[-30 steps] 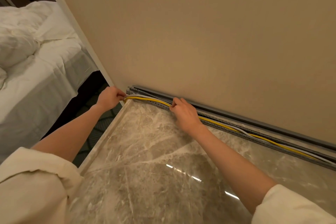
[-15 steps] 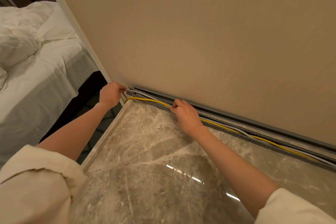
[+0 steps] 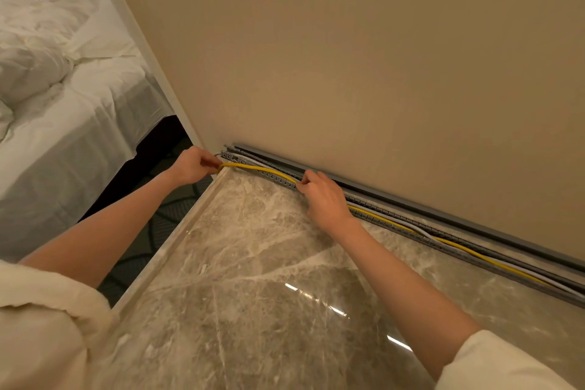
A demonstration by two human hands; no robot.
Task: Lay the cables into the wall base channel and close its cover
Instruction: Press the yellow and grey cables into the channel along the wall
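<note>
Yellow cable (image 3: 262,170) is pinched in both grips, left hand (image 3: 193,165) and right hand (image 3: 323,199), its end hidden.

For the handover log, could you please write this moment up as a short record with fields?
Surface: marble top against a beige wall
Channel: grey channel at the wall base, open, cover not closed
Cables: yellow cable and white cable along the channel
Left hand: pinching the yellow cable at the channel's end
Right hand: pressing cables into the channel
</note>
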